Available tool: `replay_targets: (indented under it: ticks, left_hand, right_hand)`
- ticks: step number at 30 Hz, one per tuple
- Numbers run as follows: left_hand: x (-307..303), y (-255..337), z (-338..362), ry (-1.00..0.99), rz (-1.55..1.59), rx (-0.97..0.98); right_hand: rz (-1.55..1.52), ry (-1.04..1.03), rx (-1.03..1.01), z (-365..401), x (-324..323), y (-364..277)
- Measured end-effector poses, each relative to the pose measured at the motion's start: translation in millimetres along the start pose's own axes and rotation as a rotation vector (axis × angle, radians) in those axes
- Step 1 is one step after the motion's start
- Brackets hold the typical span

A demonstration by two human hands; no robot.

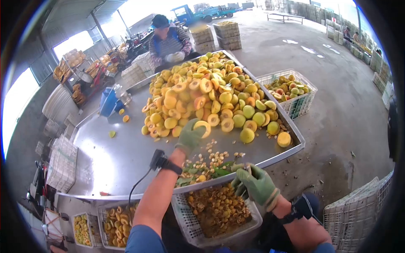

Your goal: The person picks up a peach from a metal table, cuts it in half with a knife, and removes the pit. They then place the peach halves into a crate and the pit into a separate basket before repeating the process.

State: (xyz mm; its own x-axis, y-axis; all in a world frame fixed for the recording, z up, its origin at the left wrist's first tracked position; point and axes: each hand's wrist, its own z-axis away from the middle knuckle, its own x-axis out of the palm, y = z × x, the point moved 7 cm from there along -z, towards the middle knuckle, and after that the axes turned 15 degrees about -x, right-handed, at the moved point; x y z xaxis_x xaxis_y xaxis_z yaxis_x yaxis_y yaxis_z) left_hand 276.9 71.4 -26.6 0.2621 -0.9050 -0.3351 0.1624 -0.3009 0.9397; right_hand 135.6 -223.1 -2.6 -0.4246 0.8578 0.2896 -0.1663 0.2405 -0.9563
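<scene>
My left hand (191, 135), in a green glove, is closed on a halved yellow fruit (203, 129) at the near edge of a large fruit pile (181, 95) on the metal table (101, 152). My right hand (255, 184), also gloved, is closed near the table's front edge, above a white crate (185, 217) of small brown and yellow scraps (219, 211). Its fingers are wrapped round something small that I cannot make out. Between my hands lie scattered pits (216, 159) and green leaves (222, 170).
Across the table sits a co-worker (166, 42) with gloved hands. A crate of fruit (291, 90) stands right of the table; more fruit crates (117, 225) stand below left. Stacked crates (358, 211) are at lower right. A blue container (110, 101) sits at the table's left.
</scene>
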Motion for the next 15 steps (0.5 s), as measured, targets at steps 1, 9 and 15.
replay_targets:
  ticks: [1,9,15]
  left_hand:
    - [0,26,50,-0.101,0.116,-0.15]
    - [-10,20,191,0.038,0.072,0.07]
    - [-10,6,212,-0.108,0.338,-0.193]
  right_hand:
    - [-0.012,-0.031,0.002,-5,6,3]
    - [0.019,-0.098,-0.193,-46,64,36]
    - [0.181,-0.038,-0.276,-51,77,43]
